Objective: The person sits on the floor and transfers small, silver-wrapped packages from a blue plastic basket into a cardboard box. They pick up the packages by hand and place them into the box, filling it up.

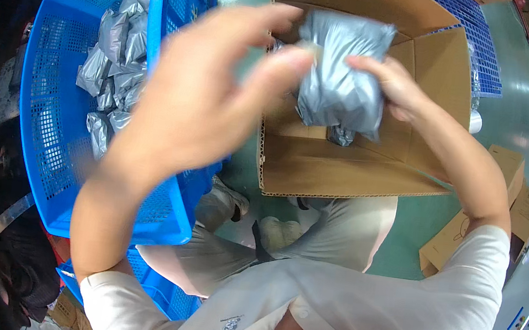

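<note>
both hands up over an open cardboard box [354,175], holding one grey plastic pouch [343,76] btwn them. left hand [201,92] is close to the lens & blurred, fingers curled in, thumb & fingertips pinching the pouch's left edge. right hand [394,85] grips the pouch's right side, fingers wrapped behind it. pouch hangs above the box opening, not touching the bottom. another small grey pouch [341,134] lies inside the box, just below it. to the left, a blue mesh crate [52,141] w/ a pile of similar grey pouches [115,70]. more cardboard boxes [507,212] sit on the green floor at right.
</note>
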Motion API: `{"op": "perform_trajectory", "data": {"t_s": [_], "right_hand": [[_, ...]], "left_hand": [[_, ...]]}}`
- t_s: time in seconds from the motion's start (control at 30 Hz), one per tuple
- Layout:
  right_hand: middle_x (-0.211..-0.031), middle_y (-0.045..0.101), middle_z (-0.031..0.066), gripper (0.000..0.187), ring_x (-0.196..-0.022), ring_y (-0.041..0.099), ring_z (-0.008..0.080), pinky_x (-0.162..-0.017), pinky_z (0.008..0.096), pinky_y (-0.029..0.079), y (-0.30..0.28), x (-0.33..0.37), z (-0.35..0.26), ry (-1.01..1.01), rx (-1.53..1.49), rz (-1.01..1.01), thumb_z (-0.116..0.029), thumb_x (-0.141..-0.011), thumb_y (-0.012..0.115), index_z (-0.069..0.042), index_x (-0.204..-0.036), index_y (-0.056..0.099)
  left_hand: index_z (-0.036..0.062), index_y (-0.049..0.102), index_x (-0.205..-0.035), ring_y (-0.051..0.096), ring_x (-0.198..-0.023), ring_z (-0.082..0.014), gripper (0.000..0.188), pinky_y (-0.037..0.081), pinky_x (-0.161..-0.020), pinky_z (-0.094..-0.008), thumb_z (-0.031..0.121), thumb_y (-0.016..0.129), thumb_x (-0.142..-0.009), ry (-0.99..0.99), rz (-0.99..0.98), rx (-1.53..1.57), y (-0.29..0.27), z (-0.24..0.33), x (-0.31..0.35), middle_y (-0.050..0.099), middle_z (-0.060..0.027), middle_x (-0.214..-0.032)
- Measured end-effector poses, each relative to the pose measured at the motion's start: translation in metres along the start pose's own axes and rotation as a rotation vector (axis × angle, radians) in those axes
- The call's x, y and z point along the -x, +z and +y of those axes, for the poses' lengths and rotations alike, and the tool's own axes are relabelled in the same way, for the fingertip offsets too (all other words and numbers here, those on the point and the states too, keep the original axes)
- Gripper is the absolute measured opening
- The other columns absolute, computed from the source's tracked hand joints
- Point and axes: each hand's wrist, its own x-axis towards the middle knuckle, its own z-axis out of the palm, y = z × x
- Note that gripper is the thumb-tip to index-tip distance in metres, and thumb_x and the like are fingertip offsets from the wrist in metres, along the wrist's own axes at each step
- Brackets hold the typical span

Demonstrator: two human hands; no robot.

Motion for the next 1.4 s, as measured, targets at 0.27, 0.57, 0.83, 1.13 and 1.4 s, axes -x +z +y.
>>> {"op": "perform_trajectory", "data": {"t_s": [0.27, 0.57, 0.83, 1.13, 1.4], "right_hand": [[-0.135, 0.056, 0.0304, 0.093, -0.123, 0.058, 0.0376, -0.102, 0.0394, 0.047, -0.04, -0.096, 0.208, 0.563, 0.964, 0.176, -0.058, -0.079, 0.072, 0.016, -0.131, 0.05], [-0.12, 0.062, 0.0288, 0.085, -0.113, 0.063, 0.0369, -0.096, 0.0439, 0.051, 0.004, -0.109, 0.278, 0.54, 1.2, 0.507, -0.049, -0.083, 0.073, 0.014, -0.128, 0.037], [-0.109, 0.069, 0.0156, 0.048, -0.098, 0.065, 0.0298, -0.087, 0.0388, 0.053, -0.021, -0.157, 0.262, 0.556, 1.674, -0.575, -0.043, -0.092, 0.061, 0.0, -0.114, 0.058], [-0.094, 0.074, 0.0063, 0.03, -0.076, 0.067, 0.0146, -0.073, 0.0323, 0.056, 0.04, -0.09, 0.061, 0.84, 1.475, -0.67, -0.032, -0.094, 0.056, -0.006, -0.095, 0.07], [-0.062, 0.065, 0.0095, 0.023, -0.058, 0.068, 0.0147, -0.054, 0.0313, 0.051, 0.07, -0.038, -0.111, 0.389, 1.739, -0.251, -0.012, -0.088, 0.062, 0.001, -0.069, 0.059]], "left_hand": [[0.0015, 0.067, -0.119, 0.062, -0.092, -0.0077, 0.031, 0.046, -0.077, -0.0223, 0.027, 0.057, -0.102, -0.529, 0.146, 0.25, -0.061, -0.151, 0.076, 0.069, -0.0026, -0.105], [-0.0004, 0.068, -0.11, 0.063, -0.08, -0.0109, 0.03, 0.048, -0.068, -0.0258, 0.025, 0.061, -0.096, -1.168, 0.088, 0.04, -0.032, -0.313, 0.195, 0.07, -0.006, -0.089], [0.0043, 0.074, -0.101, 0.069, -0.097, -0.0376, 0.037, 0.052, -0.088, -0.0472, 0.035, 0.059, -0.087, -0.989, -0.203, -0.469, -0.024, -0.332, 0.206, 0.072, -0.0212, -0.1], [0.0191, 0.02, -0.157, 0.041, -0.14, -0.0384, 0.111, 0.038, -0.113, -0.047, 0.026, 0.084, -0.066, -1.054, -0.82, -0.865, -0.061, -0.392, 0.264, 0.026, -0.0178, -0.161], [0.0079, 0.042, -0.144, 0.058, -0.125, -0.0292, 0.104, 0.045, -0.104, -0.0397, 0.047, 0.091, -0.06, -0.986, -1.11, -0.853, 0.021, -0.4, 0.234, 0.06, -0.0153, -0.133]]}}
